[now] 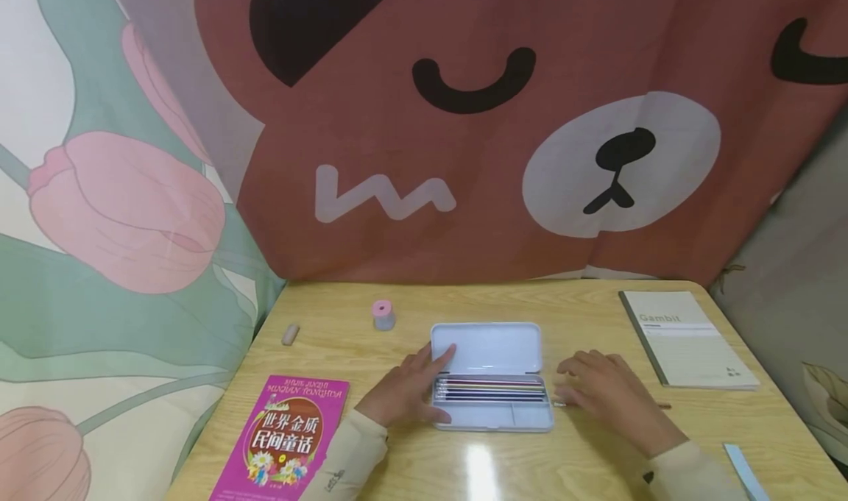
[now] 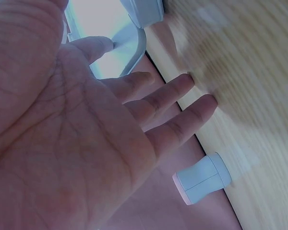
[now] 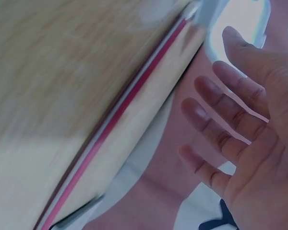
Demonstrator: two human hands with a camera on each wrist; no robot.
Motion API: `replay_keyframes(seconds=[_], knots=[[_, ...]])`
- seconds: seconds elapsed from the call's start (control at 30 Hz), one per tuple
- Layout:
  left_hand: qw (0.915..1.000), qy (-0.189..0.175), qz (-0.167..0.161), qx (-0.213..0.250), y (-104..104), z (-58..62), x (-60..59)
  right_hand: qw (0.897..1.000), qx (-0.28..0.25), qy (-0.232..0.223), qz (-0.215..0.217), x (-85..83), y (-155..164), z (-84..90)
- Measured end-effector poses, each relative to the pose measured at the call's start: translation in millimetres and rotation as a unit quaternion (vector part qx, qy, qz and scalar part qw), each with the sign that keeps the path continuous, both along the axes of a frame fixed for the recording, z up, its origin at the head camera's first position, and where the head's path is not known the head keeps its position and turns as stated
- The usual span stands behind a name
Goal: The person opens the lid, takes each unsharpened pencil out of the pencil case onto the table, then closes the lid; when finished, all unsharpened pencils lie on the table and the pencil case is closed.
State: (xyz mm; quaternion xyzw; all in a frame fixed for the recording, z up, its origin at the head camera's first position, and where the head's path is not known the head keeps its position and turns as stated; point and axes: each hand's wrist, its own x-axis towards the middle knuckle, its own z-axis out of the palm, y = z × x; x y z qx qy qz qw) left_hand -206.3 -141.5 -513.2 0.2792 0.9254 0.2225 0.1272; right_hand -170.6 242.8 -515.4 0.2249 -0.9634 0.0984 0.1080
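An open pale-blue pencil case (image 1: 492, 374) lies at the middle of the wooden table (image 1: 596, 457), its lid (image 1: 486, 346) flat behind a tray of several coloured pencils (image 1: 492, 390). My left hand (image 1: 424, 383) rests at the case's left end, fingertips on the lid's corner and thumb by the tray's front. In the left wrist view this left hand (image 2: 149, 91) shows straight fingers and a bare palm beside the case (image 2: 129, 43). My right hand (image 1: 583, 383) lies flat just right of the case. Its fingers (image 3: 221, 120) are spread and hold nothing.
A pink book (image 1: 281, 438) lies at the front left and a grey "Gambit" notebook (image 1: 685, 339) at the right. A small pink-topped cylinder (image 1: 383, 314) and an eraser (image 1: 290, 334) sit at the back left. A blue strip (image 1: 745, 471) is at the front right. Printed curtains (image 1: 464, 155) hang behind the table.
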Motion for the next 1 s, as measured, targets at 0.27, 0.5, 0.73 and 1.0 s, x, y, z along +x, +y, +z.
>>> replay_keyframes(seconds=[0.27, 0.5, 0.73, 1.0], knots=[[0.9999, -0.01, 0.009, -0.001, 0.5, 0.9, 0.7, 0.999, -0.011, -0.018, 0.029, -13.3, -48.9, 4.7], [0.9998, -0.009, 0.015, -0.006, 0.8, 0.1, 1.0, 0.997, -0.02, -0.012, 0.08, -20.9, -87.1, 4.6], [1.0, 0.001, 0.006, -0.007, 1.6, 0.4, -0.4, 0.994, -0.018, 0.003, 0.11, -22.7, -101.0, -6.9], [0.9999, 0.0, 0.01, -0.009, 1.8, 1.1, 0.8, 0.994, -0.02, 0.014, 0.106, -21.6, -104.8, -17.6]])
